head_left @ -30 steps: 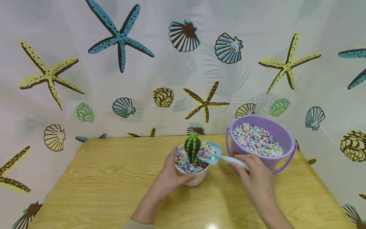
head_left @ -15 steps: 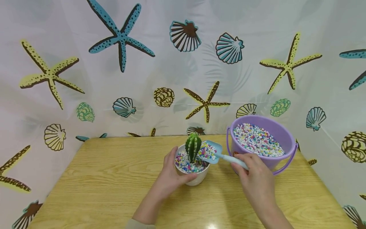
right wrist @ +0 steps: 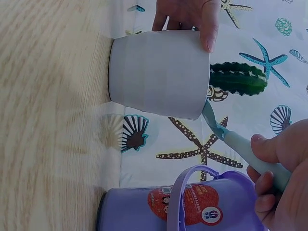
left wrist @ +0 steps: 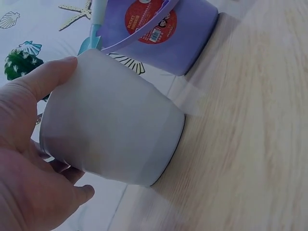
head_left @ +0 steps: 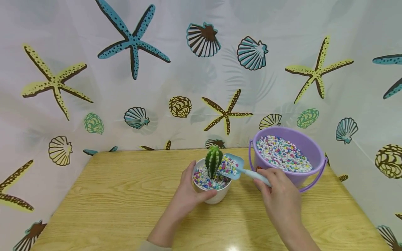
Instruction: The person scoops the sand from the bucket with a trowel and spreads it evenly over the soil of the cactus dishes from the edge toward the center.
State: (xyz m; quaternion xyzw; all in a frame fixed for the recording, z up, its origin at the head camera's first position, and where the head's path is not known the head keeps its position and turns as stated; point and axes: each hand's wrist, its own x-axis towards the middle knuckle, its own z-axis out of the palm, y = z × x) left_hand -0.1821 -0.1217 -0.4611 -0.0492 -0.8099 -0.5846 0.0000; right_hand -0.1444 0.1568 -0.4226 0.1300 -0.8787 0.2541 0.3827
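A white pot [head_left: 216,198] stands on the table with a green cactus [head_left: 213,162] upright in it and colored pebbles [head_left: 205,181] around the stem. My left hand [head_left: 188,193] grips the pot's left side, thumb across the near side under the rim and fingers behind. In my right hand [head_left: 282,195] is the handle of a light blue toy shovel [head_left: 255,176]. The shovel's blade, loaded with pebbles, lies over the pot's right rim beside the cactus. The right wrist view shows the blade [right wrist: 211,118] at the rim, its load hidden there.
A purple bucket [head_left: 295,137] holding many colored pebbles stands on the table to the right, its handle lowered. The wooden table [head_left: 110,195] ends at the back against a white curtain [head_left: 176,73] printed with starfish and shells.
The pot and cactus have shifted very slightly to the right with my left hand. The shovel stays at the pot's right rim with pebbles on its blade.
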